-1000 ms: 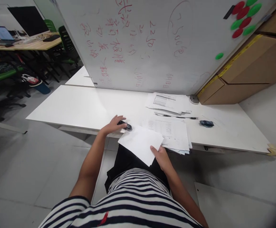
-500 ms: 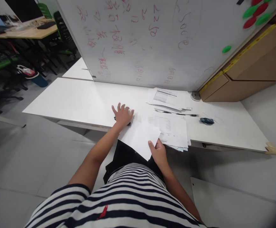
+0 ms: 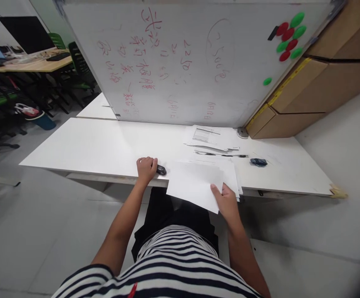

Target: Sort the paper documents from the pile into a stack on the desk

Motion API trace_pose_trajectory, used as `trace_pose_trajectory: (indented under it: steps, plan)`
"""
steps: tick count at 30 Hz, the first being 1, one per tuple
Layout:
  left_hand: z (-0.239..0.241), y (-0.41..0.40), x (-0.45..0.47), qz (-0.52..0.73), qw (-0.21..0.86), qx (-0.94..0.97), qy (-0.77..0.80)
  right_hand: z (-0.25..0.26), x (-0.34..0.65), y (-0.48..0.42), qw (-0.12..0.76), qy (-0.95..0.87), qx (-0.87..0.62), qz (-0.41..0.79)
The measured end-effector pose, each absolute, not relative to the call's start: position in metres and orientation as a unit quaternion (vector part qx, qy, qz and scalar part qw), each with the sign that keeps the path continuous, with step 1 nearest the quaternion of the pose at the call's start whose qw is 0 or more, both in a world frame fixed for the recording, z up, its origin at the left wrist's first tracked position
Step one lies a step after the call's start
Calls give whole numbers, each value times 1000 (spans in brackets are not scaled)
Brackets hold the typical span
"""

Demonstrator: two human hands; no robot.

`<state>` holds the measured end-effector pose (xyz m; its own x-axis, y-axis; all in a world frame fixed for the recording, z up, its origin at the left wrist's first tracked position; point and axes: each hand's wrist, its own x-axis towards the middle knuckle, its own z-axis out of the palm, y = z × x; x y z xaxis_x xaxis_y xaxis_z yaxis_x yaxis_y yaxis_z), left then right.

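Observation:
My left hand (image 3: 146, 169) is closed around a black stapler (image 3: 161, 170) near the table's front edge. One rounded end of the stapler sticks out to the right of the fingers. My right hand (image 3: 228, 203) pinches the near right corner of some white sheets of paper (image 3: 195, 184), thumb on top. These sheets overhang the front edge, and how many there are I cannot tell. Beneath them and to the right, a stack of papers (image 3: 237, 182) shows its edges.
Behind lies another paper stack (image 3: 210, 140), printed on top, with a thin black strip (image 3: 221, 154) before it. A dark blue item (image 3: 258, 162) is on the right of the white table (image 3: 83, 145). A whiteboard (image 3: 180, 95) and cardboard boxes (image 3: 310, 82) stand at the back.
My left hand has gone from spread fingers above the stapler to a closed grip on it. My right hand has moved the sheets rightward relative to the stapler. The view has shifted too.

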<state>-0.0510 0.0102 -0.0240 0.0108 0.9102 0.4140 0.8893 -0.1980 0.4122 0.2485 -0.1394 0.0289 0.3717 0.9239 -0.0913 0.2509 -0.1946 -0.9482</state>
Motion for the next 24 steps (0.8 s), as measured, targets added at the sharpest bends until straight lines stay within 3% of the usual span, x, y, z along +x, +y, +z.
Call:
trace_pose_trajectory:
  steps: [5, 13, 19, 24]
  plan:
    - [-23, 13, -45, 322, 2, 667, 672, 30, 275, -145, 552, -374, -654, 358]
    - [-26, 13, -47, 311, -22, 676, 668, 19, 275, -150, 604, -336, -658, 299]
    - [-25, 13, -46, 314, -17, 675, 668, 25, 268, -148, 512, -368, -727, 272]
    - [-26, 13, -46, 323, -13, 670, 668, 26, 273, -141, 565, -331, -706, 268]
